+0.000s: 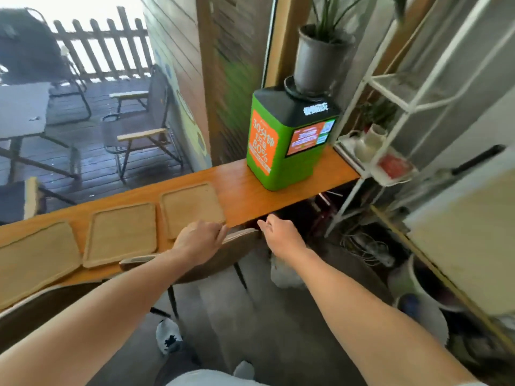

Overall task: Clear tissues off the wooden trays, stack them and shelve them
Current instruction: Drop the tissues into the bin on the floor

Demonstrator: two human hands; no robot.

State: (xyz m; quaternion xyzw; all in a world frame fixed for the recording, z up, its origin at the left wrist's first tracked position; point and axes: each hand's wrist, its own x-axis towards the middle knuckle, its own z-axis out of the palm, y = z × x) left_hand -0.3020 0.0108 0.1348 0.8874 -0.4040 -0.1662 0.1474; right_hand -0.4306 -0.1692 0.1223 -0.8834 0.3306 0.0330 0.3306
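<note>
Counter (pixel 245 190): long orange-brown wooden ledge along a window opening, running from lower left to upper right.

Wooden trays: three, laid flat in a row on the counter, all bare of tissue. Left tray (pixel 33 260) partly cut off by the frame edge; middle tray (pixel 121 235) just beside it; right tray (pixel 192 208) nearest the hands.

Left hand (pixel 199 240): fingers curled at the near corner of the right tray, touching its rim; whether it actually grips the tray cannot be told.

Right hand (pixel 278 232): loosely open, empty, held off the counter's front edge, apart from the trays.

Green box (pixel 281 146): stands further right on the counter, carrying a grey plant pot (pixel 317 59).

White wire rack (pixel 390 112): at the counter's right end.

Chair back (pixel 223 246): below the hands.
</note>
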